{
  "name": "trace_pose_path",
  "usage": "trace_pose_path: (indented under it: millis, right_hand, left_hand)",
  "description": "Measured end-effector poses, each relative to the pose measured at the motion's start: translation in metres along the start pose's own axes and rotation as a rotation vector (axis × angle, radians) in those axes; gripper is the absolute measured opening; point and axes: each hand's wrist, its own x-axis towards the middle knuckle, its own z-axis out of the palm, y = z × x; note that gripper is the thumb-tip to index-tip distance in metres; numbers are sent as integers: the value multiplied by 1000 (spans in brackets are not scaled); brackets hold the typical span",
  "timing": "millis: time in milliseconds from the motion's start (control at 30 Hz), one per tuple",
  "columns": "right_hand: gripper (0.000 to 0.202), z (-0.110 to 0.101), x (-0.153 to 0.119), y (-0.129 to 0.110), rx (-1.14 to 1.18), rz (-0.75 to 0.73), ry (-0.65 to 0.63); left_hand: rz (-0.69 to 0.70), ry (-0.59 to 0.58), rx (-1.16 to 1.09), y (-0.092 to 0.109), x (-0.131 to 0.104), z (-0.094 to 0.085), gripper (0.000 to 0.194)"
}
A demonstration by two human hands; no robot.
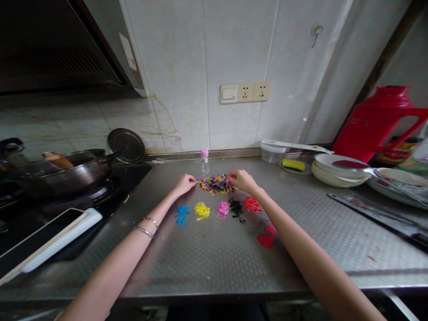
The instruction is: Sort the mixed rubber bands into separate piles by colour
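A mixed heap of small multicoloured plastic pins [216, 184], shaped like stitch markers, lies on the steel counter [200, 258]. My left hand [185, 183] is at the heap's left edge, thumb and fingers pinched together. At the right edge my right hand [243, 180] is also pinched, its fingertips against the heap. What either pinch holds is too small to make out. Nearer me, single-colour piles form a row: blue pins [182, 215], yellow pins [202, 210], pink pins [222, 209], black pins [236, 208] and red pins [252, 204].
Behind the heap stands a small clear bottle with a pink top [205, 161]. A pan [67, 171] sits on the stove at left, near a white-cased device [63, 236]. Bowls [337, 176], a cleaver [377, 216] and a red thermos [374, 125] are at right.
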Motion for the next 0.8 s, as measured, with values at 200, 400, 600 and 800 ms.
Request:
trace_pose_path:
  millis: [200, 400, 600, 800]
  right_hand:
    - [27, -1, 0, 6, 0, 20, -21]
    - [26, -2, 3, 19, 50, 50, -105]
    - [28, 2, 7, 36, 141, -6, -303]
    - [36, 3, 6, 31, 145, 32, -389]
  left_hand:
    - [32, 4, -53, 7, -1, -13, 20]
    - [78, -123, -149, 17, -2, -32, 21]
    - [95, -596, -168, 38, -21, -48, 19]
    - [77, -756, -233, 52, -34, -47, 20]
